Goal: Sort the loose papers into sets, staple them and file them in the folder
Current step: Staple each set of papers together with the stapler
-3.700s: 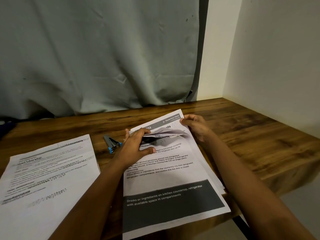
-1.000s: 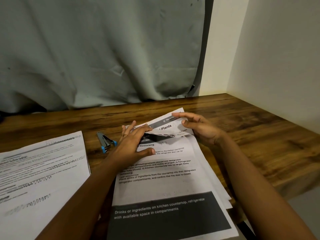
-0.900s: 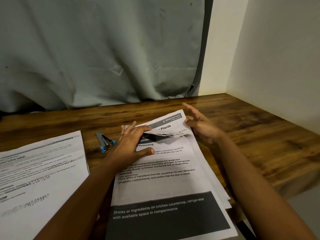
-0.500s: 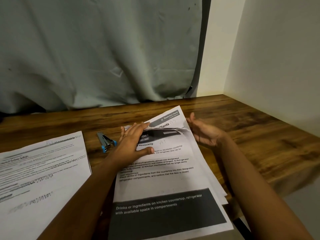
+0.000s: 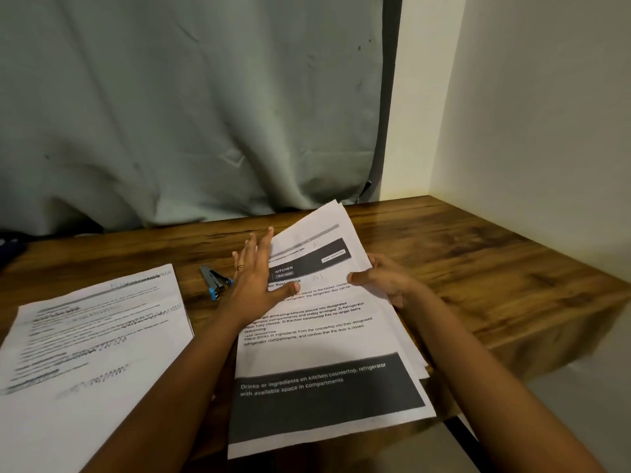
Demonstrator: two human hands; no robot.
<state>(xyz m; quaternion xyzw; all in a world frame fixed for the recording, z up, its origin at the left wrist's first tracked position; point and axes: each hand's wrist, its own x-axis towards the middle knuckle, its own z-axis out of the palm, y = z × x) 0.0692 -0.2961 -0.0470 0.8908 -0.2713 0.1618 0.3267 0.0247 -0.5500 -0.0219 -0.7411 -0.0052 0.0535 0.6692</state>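
Observation:
A stack of printed sheets (image 5: 327, 336) lies in front of me on the wooden desk (image 5: 478, 268), its top page showing a dark band with white text near the bottom. My right hand (image 5: 384, 279) grips the stack's right edge, thumb on top, and the far end is lifted off the desk. My left hand (image 5: 257, 274) rests flat on the stack's upper left, fingers spread. A small grey and blue stapler (image 5: 215, 279) lies on the desk just left of that hand. A second pile of printed papers (image 5: 85, 346) sits at the left. No folder is in view.
A grey curtain (image 5: 191, 107) hangs behind the desk and a white wall (image 5: 546, 131) closes the right side. The desk's front right edge drops off close to the stack, and the stack's near end overhangs the front edge.
The folded-over top corner has flattened out. My right hand went from hovering open beside the stack to gripping its right edge and raising the far end. My left hand opened flat.

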